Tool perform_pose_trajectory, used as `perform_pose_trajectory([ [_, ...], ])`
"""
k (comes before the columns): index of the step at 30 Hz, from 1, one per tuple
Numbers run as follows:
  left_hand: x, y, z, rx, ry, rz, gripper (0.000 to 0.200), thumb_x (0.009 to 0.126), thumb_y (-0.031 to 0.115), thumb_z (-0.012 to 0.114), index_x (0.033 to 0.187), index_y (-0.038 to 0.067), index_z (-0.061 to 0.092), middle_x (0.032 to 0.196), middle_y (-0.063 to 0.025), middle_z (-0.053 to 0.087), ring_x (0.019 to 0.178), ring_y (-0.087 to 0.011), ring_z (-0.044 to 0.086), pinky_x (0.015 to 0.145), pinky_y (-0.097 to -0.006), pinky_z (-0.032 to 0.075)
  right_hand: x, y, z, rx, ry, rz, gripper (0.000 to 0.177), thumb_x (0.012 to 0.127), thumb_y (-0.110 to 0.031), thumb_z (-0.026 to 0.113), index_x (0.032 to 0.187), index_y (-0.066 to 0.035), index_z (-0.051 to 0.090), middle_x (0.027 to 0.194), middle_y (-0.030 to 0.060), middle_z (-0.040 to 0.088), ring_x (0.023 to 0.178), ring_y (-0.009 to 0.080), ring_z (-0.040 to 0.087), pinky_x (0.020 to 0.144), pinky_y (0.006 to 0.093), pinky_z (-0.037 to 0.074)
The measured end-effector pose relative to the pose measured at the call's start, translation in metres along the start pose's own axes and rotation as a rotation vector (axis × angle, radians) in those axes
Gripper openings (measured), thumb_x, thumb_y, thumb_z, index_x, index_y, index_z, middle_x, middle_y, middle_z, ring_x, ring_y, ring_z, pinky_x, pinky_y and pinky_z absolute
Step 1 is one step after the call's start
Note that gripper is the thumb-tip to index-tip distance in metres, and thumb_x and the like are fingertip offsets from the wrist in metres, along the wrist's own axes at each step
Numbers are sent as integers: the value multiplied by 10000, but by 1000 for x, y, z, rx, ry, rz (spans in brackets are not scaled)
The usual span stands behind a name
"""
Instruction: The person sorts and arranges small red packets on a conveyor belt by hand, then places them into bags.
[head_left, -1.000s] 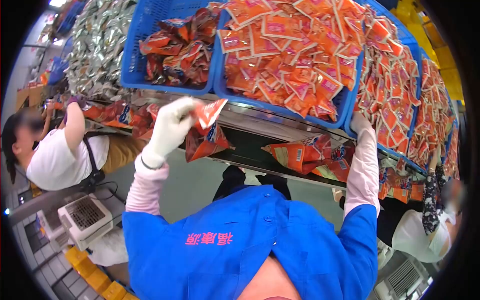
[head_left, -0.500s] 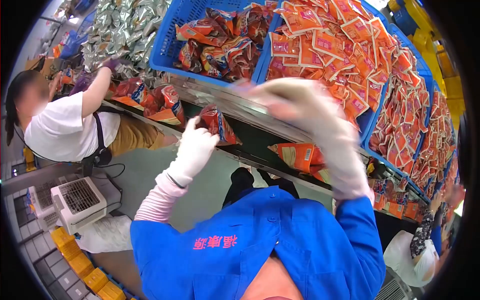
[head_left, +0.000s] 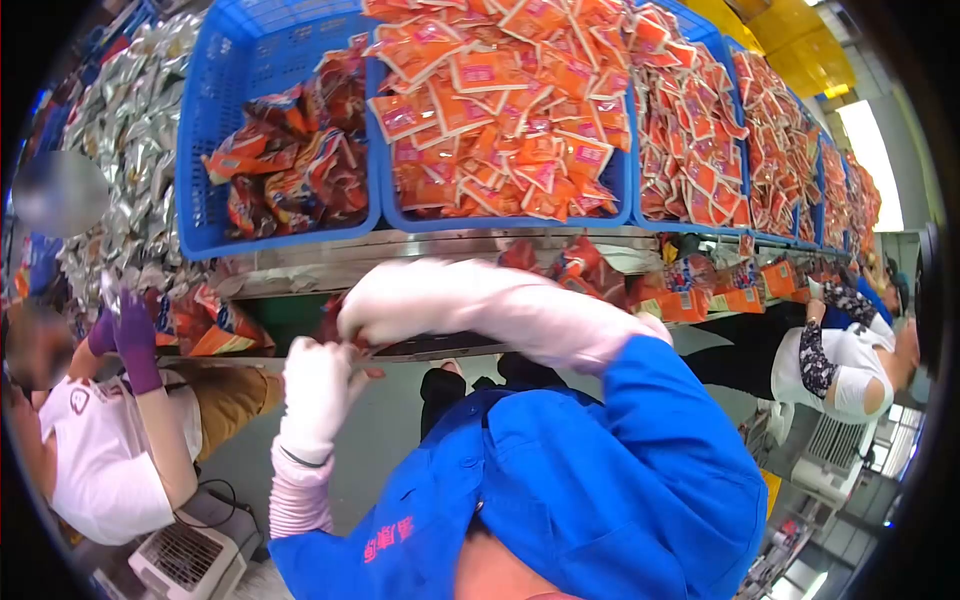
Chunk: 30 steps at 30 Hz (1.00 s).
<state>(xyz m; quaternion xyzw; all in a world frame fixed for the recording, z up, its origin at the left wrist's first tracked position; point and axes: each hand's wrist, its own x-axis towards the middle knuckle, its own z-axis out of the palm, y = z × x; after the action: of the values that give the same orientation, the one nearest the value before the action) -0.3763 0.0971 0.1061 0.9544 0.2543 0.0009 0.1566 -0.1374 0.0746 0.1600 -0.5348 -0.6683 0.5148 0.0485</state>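
Note:
Both my hands wear white gloves and meet at the front of the belt. My left hand (head_left: 315, 385) is raised with its fingers closed on the lower edge of a red snack bag (head_left: 332, 322). Reaching across from the right, my right hand (head_left: 400, 300) closes on the same bag from above. The hands hide most of the bag. Above them stand a blue basket (head_left: 200, 150) of large red and orange bags and a second blue basket (head_left: 385, 200) heaped with small orange sachets (head_left: 500, 110).
A dark conveyor belt (head_left: 285, 310) runs under the baskets and carries more red bags (head_left: 210, 325). Silver packets (head_left: 120, 130) are piled at far left. A co-worker's purple-gloved hand (head_left: 130, 335) works at left; another person (head_left: 840, 355) stands at right. A white fan unit (head_left: 190, 560) sits on the floor.
My right hand has swung down from the sachet basket and across to the bag at my left hand. My view has turned to the right, and the left hand has stayed at the belt.

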Motion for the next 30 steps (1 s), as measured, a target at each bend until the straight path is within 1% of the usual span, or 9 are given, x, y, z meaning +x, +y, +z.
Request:
perform_pose_trajectory([
  [4, 125, 44, -10, -127, 361, 217, 145, 801, 162, 770, 887, 90, 679, 835, -87, 652, 843, -313, 613, 800, -423, 479, -169, 205, -43, 166, 1121, 409, 293, 916, -72, 622, 1187, -48, 731, 976, 131, 760, 885, 173, 724, 834, 348, 580],
  [5, 167, 62, 3, -126, 350, 273, 144, 824, 174, 755, 916, 88, 685, 917, -79, 682, 883, -311, 635, 820, -414, 491, -209, 227, -63, 27, 1042, 858, 326, 920, -77, 607, 1227, -34, 705, 1033, 158, 763, 956, 235, 738, 865, 373, 578],
  [7, 252, 94, 58, -31, 322, 342, 216, 834, 278, 756, 950, 100, 715, 940, -67, 708, 954, -263, 686, 870, -408, 505, -250, 375, -56, -100, 746, 1061, 471, 860, -232, 709, 1278, -20, 662, 1174, 225, 730, 1106, 358, 707, 973, 399, 545],
  [13, 329, 119, 111, -23, -34, 25, 229, 840, 218, 739, 1020, 81, 706, 1109, -113, 708, 1030, -348, 665, 838, -489, 535, -196, 489, -35, -314, 184, 1244, 392, 845, -304, 731, 1158, -70, 759, 1223, 225, 711, 1152, 397, 682, 1005, 429, 550],
  [21, 119, 54, 2, -931, 209, -208, 196, 874, 3, 683, 1065, -13, 645, 997, -97, 704, 888, -175, 672, 825, -323, 535, -191, 490, -27, -271, 311, 1126, 351, 978, -280, 585, 1237, -95, 733, 1291, 234, 677, 1235, 384, 643, 1012, 480, 528],
  [24, 81, 48, 21, -284, 65, -72, 96, 889, 111, 690, 968, 72, 654, 935, -86, 699, 840, -286, 685, 797, -390, 537, -189, 474, -23, -183, 574, 1095, 432, 1031, -328, 442, 1223, -70, 730, 1300, 215, 681, 1244, 413, 629, 1029, 490, 514],
  [26, 69, 37, 38, -67, 30, -1, 98, 896, 159, 694, 961, 96, 658, 913, -90, 691, 803, -295, 673, 790, -414, 521, -204, 429, -51, -486, 316, 1044, 330, 936, -241, 625, 1173, -42, 742, 1149, 228, 729, 1132, 388, 689, 983, 467, 540],
  [28, 62, 27, 45, 317, -141, -36, 168, 881, 222, 706, 974, 82, 695, 895, -82, 706, 807, -283, 657, 825, -428, 489, -227, 314, -85, -300, 582, 1024, 305, 914, -228, 694, 1149, -43, 751, 992, 189, 765, 949, 322, 743, 865, 399, 578],
  [30, 49, 18, 40, 302, -116, -21, 192, 895, 254, 698, 988, 87, 699, 872, -79, 705, 797, -271, 652, 852, -434, 469, -213, 228, -78, 432, 948, 151, 330, 916, -226, 739, 1177, -24, 730, 901, 14, 688, 882, 119, 658, 814, 245, 509],
])
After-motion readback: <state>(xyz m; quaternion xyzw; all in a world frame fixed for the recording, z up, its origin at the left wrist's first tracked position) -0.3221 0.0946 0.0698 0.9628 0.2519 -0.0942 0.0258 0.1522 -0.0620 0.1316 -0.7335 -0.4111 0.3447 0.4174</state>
